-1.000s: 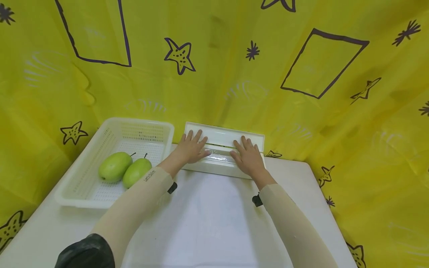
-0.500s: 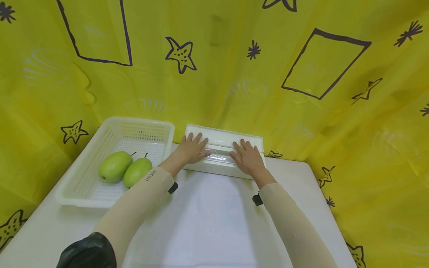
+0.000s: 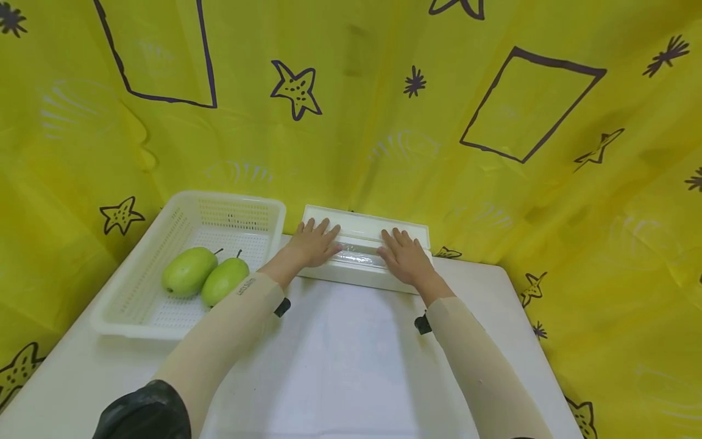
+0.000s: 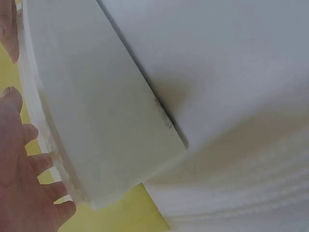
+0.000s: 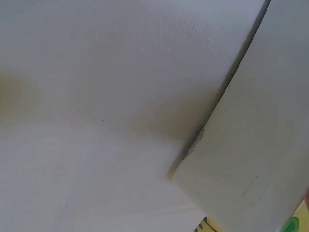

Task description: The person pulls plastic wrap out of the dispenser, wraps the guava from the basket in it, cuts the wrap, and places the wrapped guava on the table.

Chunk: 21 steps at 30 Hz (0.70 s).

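Note:
A long white cling film dispenser (image 3: 356, 278) lies at the far edge of the table, its lid (image 3: 362, 225) tipped back. Clear film (image 3: 359, 258) shows in the opening. My left hand (image 3: 312, 245) rests flat over the left end, fingers spread onto the lid. Over the right end lies my right hand (image 3: 407, 259), likewise with fingers extended. In the left wrist view, the left hand (image 4: 21, 169) is beside the dispenser's upper edge. The right wrist view shows mostly the dispenser's front face (image 5: 246, 130); that hand is almost wholly out of frame.
A white perforated basket (image 3: 131, 333) stands on the left with two green pear-like fruits (image 3: 189, 272) in it. The table (image 3: 351, 372) has a white cover. A yellow patterned curtain (image 3: 351, 146) hangs directly behind and beside it.
The dispenser's lid has come down slightly at its back edge, and the thin gap along its hinge line no longer shows. Both hands have stayed nearly in place on it.

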### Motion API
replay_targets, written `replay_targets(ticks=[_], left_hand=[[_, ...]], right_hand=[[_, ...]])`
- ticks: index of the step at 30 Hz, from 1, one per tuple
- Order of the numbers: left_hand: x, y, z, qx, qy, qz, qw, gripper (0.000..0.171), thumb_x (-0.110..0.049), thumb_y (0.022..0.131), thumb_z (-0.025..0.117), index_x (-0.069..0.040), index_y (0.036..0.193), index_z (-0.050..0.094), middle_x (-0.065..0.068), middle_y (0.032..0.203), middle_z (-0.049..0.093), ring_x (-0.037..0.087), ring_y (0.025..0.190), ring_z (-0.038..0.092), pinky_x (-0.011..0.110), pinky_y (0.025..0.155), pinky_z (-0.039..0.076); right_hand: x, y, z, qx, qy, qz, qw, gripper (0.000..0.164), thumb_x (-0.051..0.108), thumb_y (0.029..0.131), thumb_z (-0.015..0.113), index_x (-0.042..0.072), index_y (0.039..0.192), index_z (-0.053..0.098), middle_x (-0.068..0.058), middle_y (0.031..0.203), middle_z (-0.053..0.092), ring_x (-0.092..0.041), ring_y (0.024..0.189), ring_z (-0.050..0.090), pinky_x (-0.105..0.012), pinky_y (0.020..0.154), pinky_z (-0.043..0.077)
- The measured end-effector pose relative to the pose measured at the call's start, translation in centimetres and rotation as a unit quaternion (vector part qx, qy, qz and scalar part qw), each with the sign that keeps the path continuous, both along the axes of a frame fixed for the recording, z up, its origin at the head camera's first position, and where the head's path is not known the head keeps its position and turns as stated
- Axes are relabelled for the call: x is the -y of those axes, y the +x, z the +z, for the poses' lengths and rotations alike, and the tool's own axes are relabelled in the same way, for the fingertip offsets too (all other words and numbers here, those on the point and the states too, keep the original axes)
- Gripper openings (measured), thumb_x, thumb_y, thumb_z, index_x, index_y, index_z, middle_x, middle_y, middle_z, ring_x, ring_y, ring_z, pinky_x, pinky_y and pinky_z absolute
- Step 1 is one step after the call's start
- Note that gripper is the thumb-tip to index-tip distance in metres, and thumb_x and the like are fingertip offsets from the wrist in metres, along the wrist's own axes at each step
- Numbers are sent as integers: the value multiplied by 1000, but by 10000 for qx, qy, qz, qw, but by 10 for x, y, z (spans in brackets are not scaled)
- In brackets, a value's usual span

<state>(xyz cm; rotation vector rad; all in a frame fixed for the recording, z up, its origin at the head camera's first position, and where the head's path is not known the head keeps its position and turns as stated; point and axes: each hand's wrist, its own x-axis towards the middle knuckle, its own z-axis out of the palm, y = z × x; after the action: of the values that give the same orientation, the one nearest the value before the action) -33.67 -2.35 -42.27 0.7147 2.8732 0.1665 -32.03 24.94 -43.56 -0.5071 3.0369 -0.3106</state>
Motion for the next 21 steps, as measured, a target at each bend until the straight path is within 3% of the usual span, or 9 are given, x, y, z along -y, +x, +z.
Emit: replay_targets(ticks=[2, 5, 7, 10, 14, 21], left_hand=[[3, 0, 2, -229, 180, -104, 9995, 63, -50, 107, 30, -18, 160, 19, 18, 165, 18, 48, 148, 18, 59, 120, 16], [7, 2, 4, -739, 673, -296, 9945, 53, -36, 106, 44, -15, 154, 36, 20, 154, 40, 45, 138, 40, 55, 114, 34], [9, 4, 7, -1020, 1009, -416, 9888, 44, -26, 103, 53, -13, 145, 50, 18, 140, 54, 41, 122, 55, 50, 100, 48], [10, 9, 10, -1116, 1272, -512, 9842, 32, -16, 99, 59, -13, 131, 61, 13, 121, 64, 34, 99, 63, 44, 76, 55], [7, 12, 13, -1019, 1104, -503, 9874, 29, -13, 98, 60, -14, 126, 64, 11, 118, 66, 32, 94, 65, 42, 71, 56], [1, 8, 11, -982, 585, -314, 9929, 28, -13, 96, 63, -15, 124, 66, 9, 115, 67, 32, 97, 64, 44, 70, 57]], right_hand=[[-4, 1, 2, -185, -100, 79, 9997, 61, 46, 107, 30, 13, 158, 27, -18, 164, 22, -40, 152, 14, -56, 122, 10], [-11, 6, 4, -589, -176, 219, 9979, 52, 35, 107, 37, 10, 153, 40, -19, 159, 33, -40, 148, 26, -55, 121, 19], [-17, 10, 5, -842, -188, 358, 9956, 45, 30, 106, 44, 10, 146, 50, -18, 153, 43, -39, 142, 37, -54, 118, 28], [-25, 16, 5, -1114, -45, 607, 9919, 37, 24, 103, 53, 11, 137, 60, -15, 138, 57, -36, 128, 52, -51, 109, 42], [-32, 24, 7, -1113, 121, 748, 9909, 34, 23, 99, 60, 10, 130, 65, -12, 123, 67, -34, 114, 61, -50, 98, 50], [-37, 26, 6, -1041, 293, 812, 9908, 23, 18, 99, 60, 9, 117, 72, -9, 112, 72, -31, 106, 66, -48, 92, 53]])
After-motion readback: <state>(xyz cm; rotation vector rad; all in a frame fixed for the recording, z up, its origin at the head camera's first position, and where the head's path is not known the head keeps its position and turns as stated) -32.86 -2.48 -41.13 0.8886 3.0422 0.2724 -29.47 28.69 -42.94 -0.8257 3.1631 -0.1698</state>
